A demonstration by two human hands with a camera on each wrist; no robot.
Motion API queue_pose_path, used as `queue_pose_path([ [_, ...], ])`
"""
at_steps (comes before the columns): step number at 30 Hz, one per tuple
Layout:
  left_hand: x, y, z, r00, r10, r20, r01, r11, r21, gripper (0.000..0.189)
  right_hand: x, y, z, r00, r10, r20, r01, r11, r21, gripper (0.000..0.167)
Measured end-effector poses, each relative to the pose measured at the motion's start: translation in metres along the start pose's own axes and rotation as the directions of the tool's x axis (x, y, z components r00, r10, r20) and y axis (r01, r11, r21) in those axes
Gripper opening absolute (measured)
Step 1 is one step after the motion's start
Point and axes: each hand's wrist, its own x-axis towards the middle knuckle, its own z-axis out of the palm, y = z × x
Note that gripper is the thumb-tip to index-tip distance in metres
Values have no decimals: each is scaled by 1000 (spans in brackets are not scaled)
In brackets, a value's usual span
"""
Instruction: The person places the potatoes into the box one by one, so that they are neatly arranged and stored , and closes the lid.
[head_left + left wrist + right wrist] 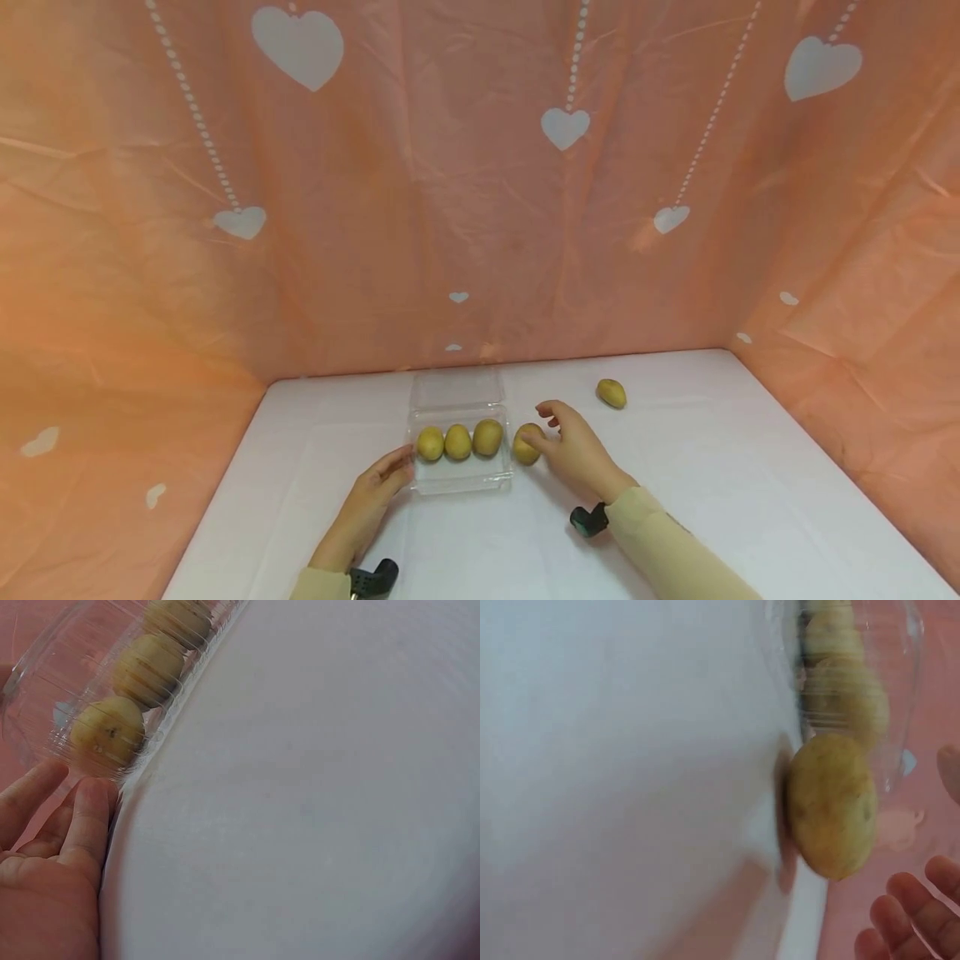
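Observation:
A clear plastic clamshell box (461, 483) lies with its lid folded back on the white table. Three yellow potatoes (458, 442) sit in a row inside it. My left hand (375, 492) rests at the box's left side, its fingertips (90, 796) right at the clear wall and its fingers fairly straight. Just outside the box's right side, one more potato (526, 455) lies on the table. My right hand (579, 454) is beside that potato with thumb and fingers spread; in the right wrist view the fingers (911, 919) stand apart from the potato (831, 806).
Another potato (611, 393) lies farther back on the right of the white table (712, 467). An orange-pink curtain (480, 208) with white hearts encloses the back and both sides. Each wrist carries a small black camera, such as the one on the right wrist (588, 520).

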Motion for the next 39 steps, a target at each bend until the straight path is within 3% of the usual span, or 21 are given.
queue_pose_path([
  [16, 1, -1, -1, 1000, -17, 9, 18, 1000, -15, 54, -3, 25, 6, 999, 28, 39, -30, 998, 57, 55],
  [31, 1, 0, 0, 1000, -1, 13, 1, 1000, -15, 54, -3, 25, 12, 996, 55, 75, -59, 997, 54, 74],
  [39, 0, 1, 1, 1000, -8, 14, 8, 1000, -13, 54, -1, 19, 14, 989, 77, 123, -82, 996, 36, 71],
])
